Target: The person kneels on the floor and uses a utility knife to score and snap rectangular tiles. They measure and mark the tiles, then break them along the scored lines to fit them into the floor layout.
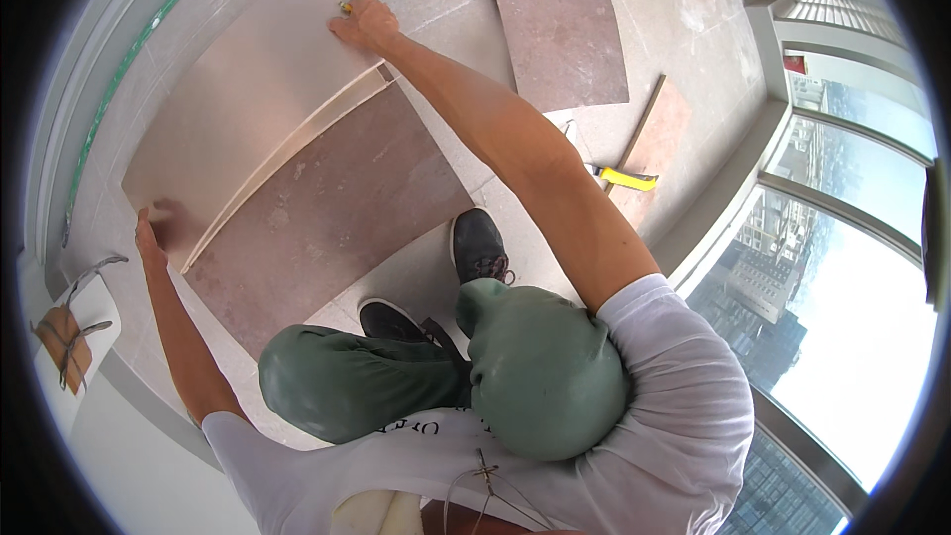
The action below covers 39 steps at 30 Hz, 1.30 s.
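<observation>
Tan panel (238, 104), upper left, ran lengthwise lower-left to upper-right; right hand (367, 26) gripped yellow-tipped item (345, 8); left hand (150, 241), grip unclear.

Crouched, knees (550, 381) up. Left arm (183, 352) reaches forward-left, left hand (151, 240) pointing ahead. Right arm (520, 144) extends farther out, right hand (368, 26) curled.

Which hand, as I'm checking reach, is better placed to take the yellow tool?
Probably the right hand: the yellow tool lies on that side, while the left hand is at the left end of the pale panel. But the right hand seems to hold something small.
</observation>
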{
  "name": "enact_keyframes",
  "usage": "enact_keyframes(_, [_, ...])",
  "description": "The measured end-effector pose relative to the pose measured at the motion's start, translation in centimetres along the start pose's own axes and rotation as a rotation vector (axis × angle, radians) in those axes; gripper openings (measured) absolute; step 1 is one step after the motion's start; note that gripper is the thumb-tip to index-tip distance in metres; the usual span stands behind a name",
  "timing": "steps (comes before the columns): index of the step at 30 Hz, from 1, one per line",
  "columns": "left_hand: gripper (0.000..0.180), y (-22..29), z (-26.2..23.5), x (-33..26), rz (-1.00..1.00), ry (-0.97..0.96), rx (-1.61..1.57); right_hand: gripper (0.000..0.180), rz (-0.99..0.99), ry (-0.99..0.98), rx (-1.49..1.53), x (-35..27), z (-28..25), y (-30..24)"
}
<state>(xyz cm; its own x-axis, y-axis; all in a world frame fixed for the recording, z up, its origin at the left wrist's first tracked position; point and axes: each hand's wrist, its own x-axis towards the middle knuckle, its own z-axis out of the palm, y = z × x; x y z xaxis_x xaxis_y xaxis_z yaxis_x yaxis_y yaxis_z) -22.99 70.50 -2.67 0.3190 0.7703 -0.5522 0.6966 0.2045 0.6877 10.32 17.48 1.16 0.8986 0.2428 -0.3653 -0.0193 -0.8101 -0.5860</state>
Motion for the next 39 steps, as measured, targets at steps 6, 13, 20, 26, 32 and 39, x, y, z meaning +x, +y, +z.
enact_keyframes(6, [0.078,1.8,-0.5,-0.3,0.021,-0.026,0.016,0.061,0.136,-0.024,0.040,0.4,-0.8,1.5])
enact_keyframes(13, [0.084,1.6,-4.3,-0.3,0.027,-0.078,-0.033,0.055,0.225,-0.043,0.237,0.3,-1.0,-0.1])
enact_keyframes(20, [0.069,4.0,-4.0,-2.9,0.078,-0.050,0.019,0.057,0.222,-0.063,0.348,0.5,-2.0,0.1])
enact_keyframes(26, [0.062,6.0,0.4,-10.3,0.255,0.117,-0.108,0.056,0.188,0.083,0.347,-2.5,-4.8,-0.2])
enact_keyframes(32, [0.056,14.1,4.4,-19.1,0.284,-0.020,-0.137,0.059,0.135,0.220,0.425,-5.5,-11.7,0.8])
enact_keyframes(39, [0.053,22.9,15.8,-20.4,0.609,-0.034,-0.141,0.052,0.119,0.570,0.650,-9.2,-20.4,7.9])
